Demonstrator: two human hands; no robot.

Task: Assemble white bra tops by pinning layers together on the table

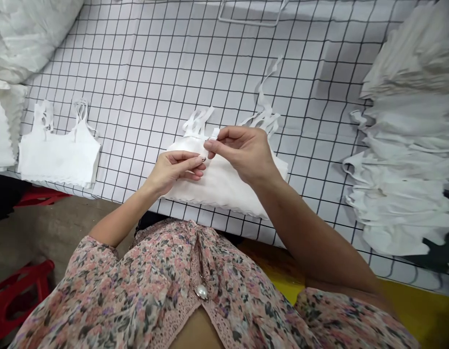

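White fabric is positioned under both hands: a top [227, 186] is laid flat, its scalloped hem turned toward the wearer of the camera, below the hands. A white strip [216, 132] is pinched between the thumb and forefinger of the right hand [246, 152], above the upper edge of the top. The left hand [173, 169] is placed just beside and slightly below the right fingertips, over the left part of the top. Its thumb and forefinger are brought together in a narrow pinch, and a small dark piece [203, 159] is held at the tips; it is too small to be identified.

Short straps [197, 123] are spread beyond the left hand. A long strap [262, 94] is extended away from the top, beyond the right hand. A second top [60, 157] is laid flat to the left of the left hand, well apart from it, and a pile [2, 128] is partly seen farther left. A white bag [26, 36] is located beyond that pile. A large heap [406, 155] of white pieces is stacked to the right of the right hand. All are supported on a checked cloth [144, 72].
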